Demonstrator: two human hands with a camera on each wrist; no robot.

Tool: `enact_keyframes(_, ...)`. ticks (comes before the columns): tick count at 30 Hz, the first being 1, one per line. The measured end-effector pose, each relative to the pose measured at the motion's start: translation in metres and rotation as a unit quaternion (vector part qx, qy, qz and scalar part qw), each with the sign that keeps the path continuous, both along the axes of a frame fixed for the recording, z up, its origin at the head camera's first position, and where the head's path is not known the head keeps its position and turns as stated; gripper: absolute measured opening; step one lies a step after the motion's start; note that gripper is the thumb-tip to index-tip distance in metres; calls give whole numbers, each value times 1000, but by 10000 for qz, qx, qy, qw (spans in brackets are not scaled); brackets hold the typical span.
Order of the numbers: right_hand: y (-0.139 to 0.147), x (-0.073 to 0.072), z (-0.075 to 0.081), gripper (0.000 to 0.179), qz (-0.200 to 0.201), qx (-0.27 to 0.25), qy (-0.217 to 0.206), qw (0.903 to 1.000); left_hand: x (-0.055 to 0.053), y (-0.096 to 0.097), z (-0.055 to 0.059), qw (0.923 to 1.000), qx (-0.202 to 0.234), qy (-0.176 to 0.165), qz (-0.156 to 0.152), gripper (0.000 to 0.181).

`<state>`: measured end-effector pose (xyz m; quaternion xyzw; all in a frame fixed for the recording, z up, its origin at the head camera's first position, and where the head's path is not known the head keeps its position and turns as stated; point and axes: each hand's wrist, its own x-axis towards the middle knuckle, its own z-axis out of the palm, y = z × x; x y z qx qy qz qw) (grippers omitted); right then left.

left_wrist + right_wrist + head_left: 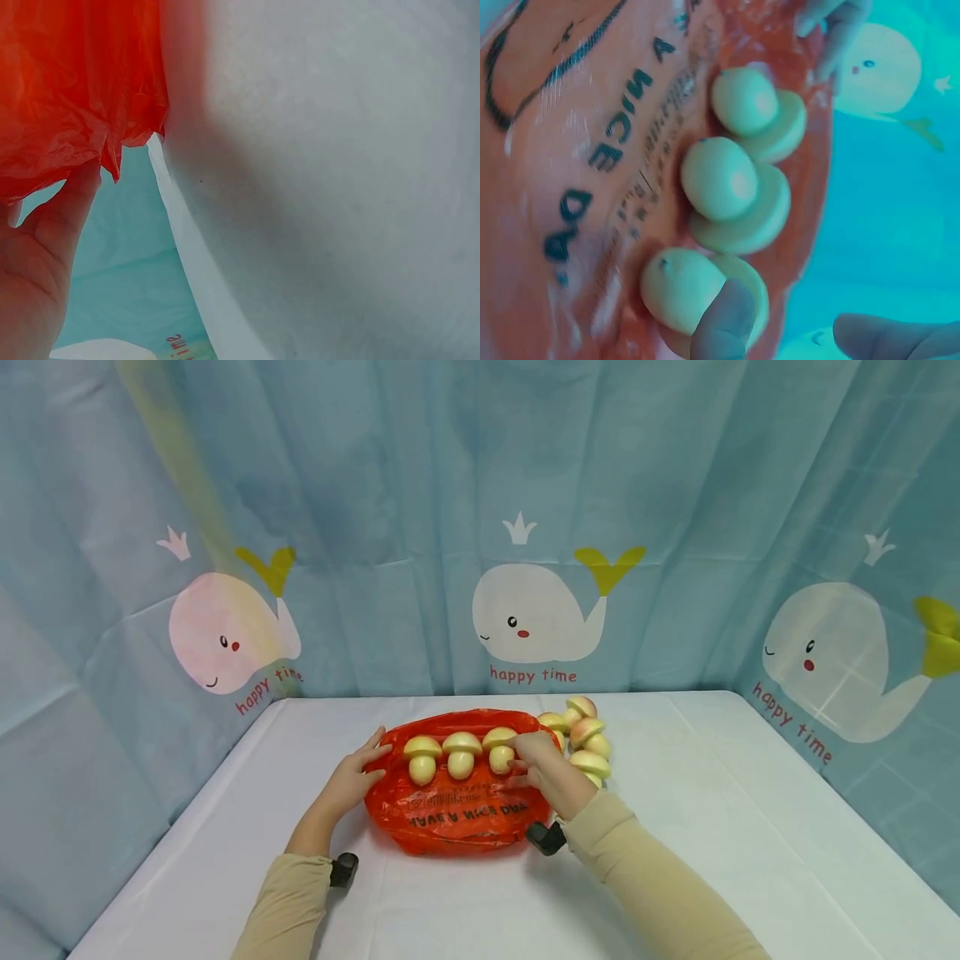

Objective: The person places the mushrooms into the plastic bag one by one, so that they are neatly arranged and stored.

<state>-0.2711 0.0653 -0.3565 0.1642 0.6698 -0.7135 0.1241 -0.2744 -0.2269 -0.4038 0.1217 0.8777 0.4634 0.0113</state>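
Note:
Three toy mushrooms [461,755], pale yellow, lie in a row on a red plastic bag [465,835] printed with black letters. My left hand [351,783] is at the bag's left edge, fingers spread and touching the plastic. In the left wrist view its thumb [71,199] meets the bag's rim. Beside the rightmost mushroom of the row [500,753] is my right hand [553,770]. Its thumb [726,319] overlaps that mushroom in the right wrist view, and the other fingers [892,337] extend apart from it. Whether the thumb touches the mushroom, I cannot tell.
Several more mushrooms [591,735], some with a reddish tint, are clustered right of the bag, partly behind my right hand. All stand on a white table [720,793]. A blue curtain [405,527] with whale prints hangs along the back and sides.

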Motion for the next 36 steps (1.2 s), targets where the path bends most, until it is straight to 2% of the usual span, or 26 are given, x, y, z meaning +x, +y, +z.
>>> enact_keyframes(3,9,2,6,45,63,55,116,9999,0,0,0,10000,31,-4,9,48)
enact_keyframes(7,22,2,13,51,120,162,218,9996,0,0,-1,10000,36,-9,21,48)
enact_keyframes(17,63,5,23,58,-135,314,281,9990,1,1,0,10000,-20,-56,70,48)
enact_keyframes(21,78,9,21,57,-273,405,432,9979,1,1,1,9999,-72,-51,91,48)
enact_keyframes(27,98,14,14,60,-444,846,708,9929,1,2,3,9999,-103,-18,80,48)
enact_keyframes(36,119,16,-3,64,-244,1257,855,9881,2,1,3,10000,-46,11,25,48)
